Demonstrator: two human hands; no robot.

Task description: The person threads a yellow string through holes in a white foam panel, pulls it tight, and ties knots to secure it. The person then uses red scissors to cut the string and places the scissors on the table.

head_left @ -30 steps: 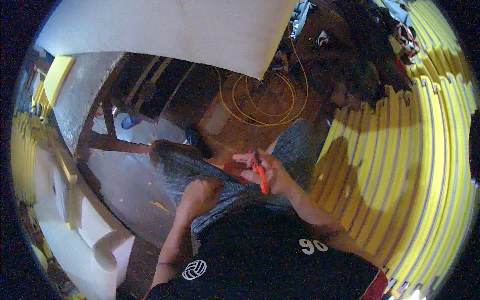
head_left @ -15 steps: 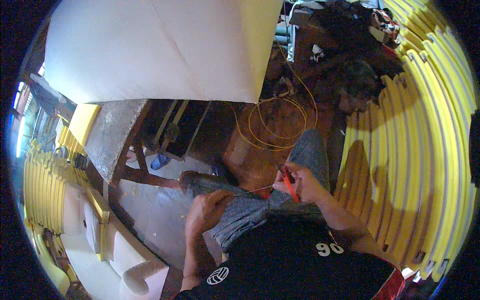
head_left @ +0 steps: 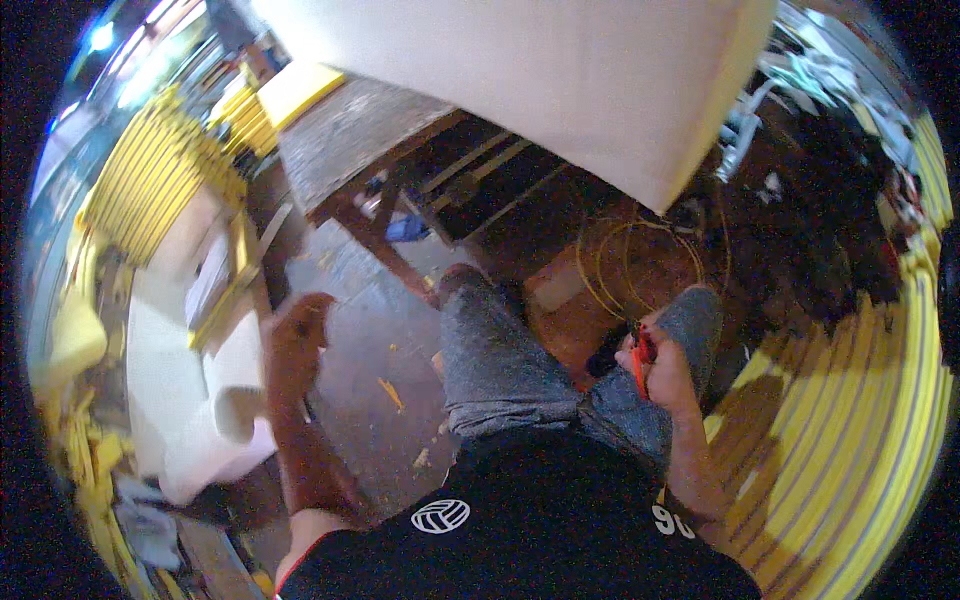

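Observation:
My right hand (head_left: 664, 368) is closed around a hand tool with orange-red handles (head_left: 639, 368), held over my right thigh. It looks like pliers or scissors; its kind is not clear. My left hand (head_left: 298, 335) is raised off to the left, above the floor and near a cream padded piece (head_left: 165, 340). Motion smears its fingers, so whether anything is in them does not show. No thread can be made out between the hands. My knees are spread in grey trousers (head_left: 500, 350).
Ahead, a large cream foam-covered block (head_left: 560, 80) overhangs a worn wooden table (head_left: 350, 130). A coiled yellow hose (head_left: 600, 285) lies on the floor before me. Rows of yellow foam-edged panels (head_left: 840, 400) stand at right, with more yellow panels (head_left: 150, 185) at far left.
My left hand has swung away to the left, apart from the right hand. The thin thread stretched between them no longer shows. The view has turned left; the right hand still grips the tool.

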